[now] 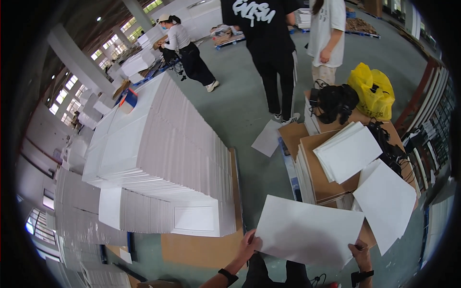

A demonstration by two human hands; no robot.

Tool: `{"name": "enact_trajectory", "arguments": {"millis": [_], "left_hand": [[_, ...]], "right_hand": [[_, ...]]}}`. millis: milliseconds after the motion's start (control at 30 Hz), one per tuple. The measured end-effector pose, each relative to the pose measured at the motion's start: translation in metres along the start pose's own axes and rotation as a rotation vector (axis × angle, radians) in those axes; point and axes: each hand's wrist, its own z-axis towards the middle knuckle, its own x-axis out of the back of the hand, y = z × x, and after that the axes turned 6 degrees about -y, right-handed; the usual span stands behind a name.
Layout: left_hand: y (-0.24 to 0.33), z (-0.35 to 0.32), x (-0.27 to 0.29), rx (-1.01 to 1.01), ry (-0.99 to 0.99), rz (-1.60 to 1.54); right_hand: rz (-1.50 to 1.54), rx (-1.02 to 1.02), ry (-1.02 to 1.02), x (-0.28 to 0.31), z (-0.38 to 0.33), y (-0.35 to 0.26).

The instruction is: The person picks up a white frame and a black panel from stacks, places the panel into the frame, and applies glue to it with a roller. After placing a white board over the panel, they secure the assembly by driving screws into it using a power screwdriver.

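A white rectangular sheet of board (309, 230) is held out flat in front of my legs. My left hand (248, 245) pinches its lower left corner, and my right hand (360, 253) grips the lower right corner. Just beyond the right hand, several more white sheets (386, 201) lie fanned out over the edge of a brown cardboard-topped stack (319, 180). A neater pile of white sheets (349, 151) rests on that cardboard. To my left rises a tall block of stacked white boards (180, 139).
On the block lies a roll of tape (127, 102). Black cables (336, 102) and a yellow plastic bag (372, 91) sit on the right-hand stack. A loose white sheet (267, 138) is on the floor (225, 103). Two people stand ahead; another person (185, 50) works farther left.
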Motion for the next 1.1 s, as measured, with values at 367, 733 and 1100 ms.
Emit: {"name": "enact_trajectory", "arguments": {"millis": [367,733,1100], "left_hand": [[-0.191,-0.065,0.311,0.308,0.719,0.125],[-0.219,-0.029,0.423,0.545,1.002,0.523],[-0.285,0.006,0.445,0.612,1.017,0.184]], "right_hand": [[-0.020,-0.167,-0.600,-0.381,0.104,-0.060],[-0.090,-0.150,-0.708,-0.632,0.171,-0.062],[-0.088,-0.206,-0.669,-0.727,0.207,-0.023]]}}
